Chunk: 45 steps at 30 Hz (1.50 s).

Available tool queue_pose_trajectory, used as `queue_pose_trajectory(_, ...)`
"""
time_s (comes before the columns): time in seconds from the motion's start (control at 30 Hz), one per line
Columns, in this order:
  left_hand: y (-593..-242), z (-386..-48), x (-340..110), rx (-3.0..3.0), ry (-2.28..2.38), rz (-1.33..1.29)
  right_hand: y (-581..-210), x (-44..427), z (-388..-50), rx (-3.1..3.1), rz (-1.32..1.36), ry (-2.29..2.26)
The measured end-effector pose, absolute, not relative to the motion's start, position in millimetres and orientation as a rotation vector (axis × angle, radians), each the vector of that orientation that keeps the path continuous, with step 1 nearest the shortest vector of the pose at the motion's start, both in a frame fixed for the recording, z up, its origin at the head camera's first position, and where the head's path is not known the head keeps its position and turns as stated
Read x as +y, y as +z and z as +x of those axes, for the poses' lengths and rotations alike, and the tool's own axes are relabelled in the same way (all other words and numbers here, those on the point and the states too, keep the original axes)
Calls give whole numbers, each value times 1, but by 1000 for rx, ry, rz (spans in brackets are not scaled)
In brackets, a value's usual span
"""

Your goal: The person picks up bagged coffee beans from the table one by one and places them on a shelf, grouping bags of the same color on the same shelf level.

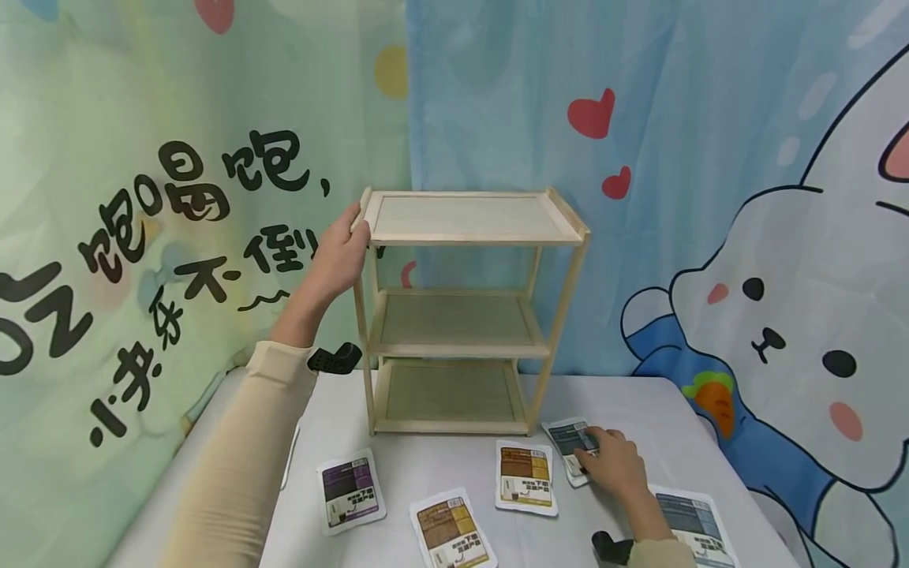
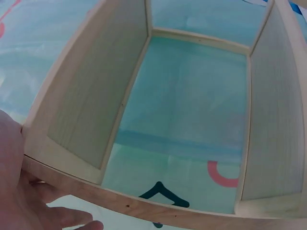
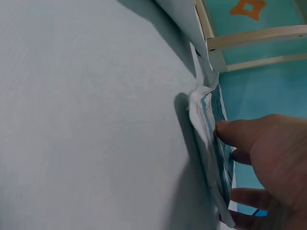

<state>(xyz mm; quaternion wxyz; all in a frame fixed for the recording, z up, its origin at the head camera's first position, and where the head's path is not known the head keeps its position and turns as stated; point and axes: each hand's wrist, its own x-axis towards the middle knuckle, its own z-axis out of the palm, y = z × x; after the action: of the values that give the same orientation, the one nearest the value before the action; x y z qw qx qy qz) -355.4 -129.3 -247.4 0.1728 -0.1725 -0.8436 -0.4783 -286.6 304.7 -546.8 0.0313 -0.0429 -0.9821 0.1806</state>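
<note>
My left hand [image 1: 342, 256] grips the top left corner of a three-tier wooden shelf [image 1: 469, 349]. In the left wrist view, that hand [image 2: 29, 191] is at the shelf's side rail [image 2: 129, 206], thumb on one side and fingers beyond it. Beside the shelf's front right foot, my right hand [image 1: 616, 465] pinches a dark teal packet [image 1: 566, 439] by its right part, thumb and fingers apart. The right wrist view has the packet [image 3: 213, 143] edge-on at the fingertips of the right hand [image 3: 268, 167]; its far side is partly hidden.
On the white tablecloth [image 1: 398, 465] lie a purple packet [image 1: 351, 491], two brown-and-yellow packets [image 1: 525, 477] [image 1: 454, 530] in front of the shelf, and a larger blue-grey packet [image 1: 696, 525] beside my right forearm. Printed curtains [image 1: 490, 95] hang behind.
</note>
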Motion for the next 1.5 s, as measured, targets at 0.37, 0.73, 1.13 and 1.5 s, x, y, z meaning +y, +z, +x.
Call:
queue_pose_trajectory(0.37, -254, -352, -127, -2352, -1347, -410, -543, 301, -284, -2971, -163, 798)
queue_pose_trajectory(0.73, -242, -354, -123, -2348, -1351, -326, -511, 297, -272, -2807, -203, 1204)
queue_pose_trajectory(1.13, -251, -355, -118, -2361, -1247, -271, -448, 277, -242, -2704, -229, 1464)
queue_pose_trajectory(1.5, -248, -354, -114, -2346, -1215, -221, -367, 245, -212, -2588, -58, 1622)
